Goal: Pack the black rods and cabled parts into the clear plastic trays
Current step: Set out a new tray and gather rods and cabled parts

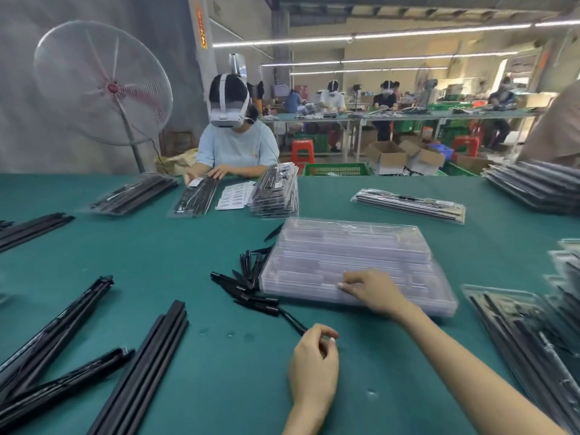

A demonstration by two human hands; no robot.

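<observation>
On the left of the green table point(157, 246) lie the black rods point(147, 365), loose bundles whose long axis runs from near-left up to far-right. They are well apart from both hands.

In the middle lies the pile of cabled parts point(248, 284), touching the left edge of the stack of clear plastic trays point(351, 255). One cable of this pile reaches toward the person, and its near end meets the left hand point(314, 362). This hand is curled, thumb against the fingers, and seems to pinch that cable end, though the contact itself is too small to be sure.

More to the right, the right hand point(370, 290) rests on the near edge of the top tray, its fingertips point(342, 285) bent as if picking at the rim; I judge it is separating one tray from the stack.

The trays lie forward of both hands, their long axis running from left to right. The right hand is nearer to them, so the lift belongs to it.
</observation>
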